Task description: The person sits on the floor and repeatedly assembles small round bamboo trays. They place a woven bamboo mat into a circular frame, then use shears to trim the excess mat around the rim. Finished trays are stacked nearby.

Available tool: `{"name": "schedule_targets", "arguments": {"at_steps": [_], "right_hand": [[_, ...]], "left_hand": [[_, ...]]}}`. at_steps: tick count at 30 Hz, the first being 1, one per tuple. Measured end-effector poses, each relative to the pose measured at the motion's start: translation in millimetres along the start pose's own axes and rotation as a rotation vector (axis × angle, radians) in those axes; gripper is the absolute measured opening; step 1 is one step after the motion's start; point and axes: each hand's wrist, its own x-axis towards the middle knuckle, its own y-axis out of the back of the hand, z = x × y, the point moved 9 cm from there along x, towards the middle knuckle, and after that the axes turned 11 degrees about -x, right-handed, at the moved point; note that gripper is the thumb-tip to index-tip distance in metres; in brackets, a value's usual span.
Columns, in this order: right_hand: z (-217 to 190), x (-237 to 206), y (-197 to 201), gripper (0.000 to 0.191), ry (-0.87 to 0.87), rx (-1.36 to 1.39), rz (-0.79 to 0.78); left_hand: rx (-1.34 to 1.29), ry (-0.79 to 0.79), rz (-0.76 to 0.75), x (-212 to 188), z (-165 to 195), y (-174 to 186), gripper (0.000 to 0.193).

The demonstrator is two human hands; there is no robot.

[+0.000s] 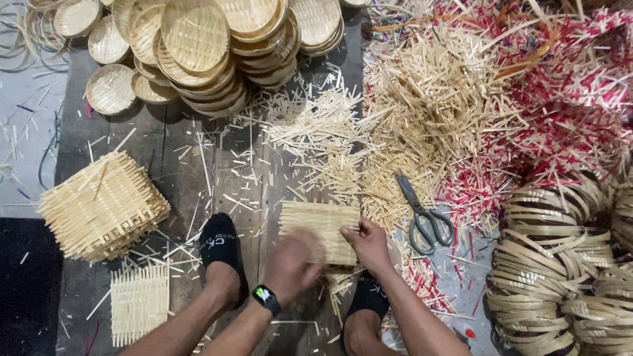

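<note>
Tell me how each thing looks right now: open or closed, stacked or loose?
Scissors: lying flat, blades closed.
Round baskets: finished, stacked in piles.
Square mats: stacked in a pile.
Single mat: lying flat alone.
Mat in hand: held by both hands.
Left hand: blurred, on the mat.
Right hand: gripping the mat's edge.
Hoops: bundled in coils.

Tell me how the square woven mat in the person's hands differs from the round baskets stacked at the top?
The woven mat is flat and square, with loose strip ends sticking out; the round baskets are shallow bowls with finished rims. The mat is a single piece held by the left hand and right hand; the baskets lie untouched in piles. Both are pale woven bamboo strips.
</note>
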Motion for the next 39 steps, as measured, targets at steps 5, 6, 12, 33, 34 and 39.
{"name": "schedule_targets", "arguments": {"at_steps": [5, 6, 12, 33, 34, 39], "right_hand": [[10.3, 13.1, 0.5, 0.036, 0.003, -0.14, 0.096], [6.4, 14.2, 1.5, 0.042, 0.034, -0.156, 0.123], [-4.7, 7.3, 0.1, 0.058, 0.007, -0.092, 0.155], [-54.4, -71.2, 14.0, 0.022, 0.365, -0.451, 0.23], [-50.4, -70.2, 14.3, 0.023, 0.335, -0.441, 0.239], [-34.4, -69.9, 13.8, 0.023, 0.221, -0.43, 0.261]], "left_hand": [[-0.438, 0.945, 0.287, -20.5, -158.4, 18.3, 0.055], [-0.558, 0.912, 0.27, -19.0, -172.0, 10.8, 0.047], [-0.616, 0.91, 0.273, -34.1, -201.4, 0.3, 0.037], [0.317, 0.128, -0.711, 98.6, -54.5, -82.9, 0.062], [0.322, 0.149, -0.723, 98.4, -54.2, -83.9, 0.065], [0.364, 0.162, -0.691, 101.6, -40.6, -81.0, 0.068]]}}
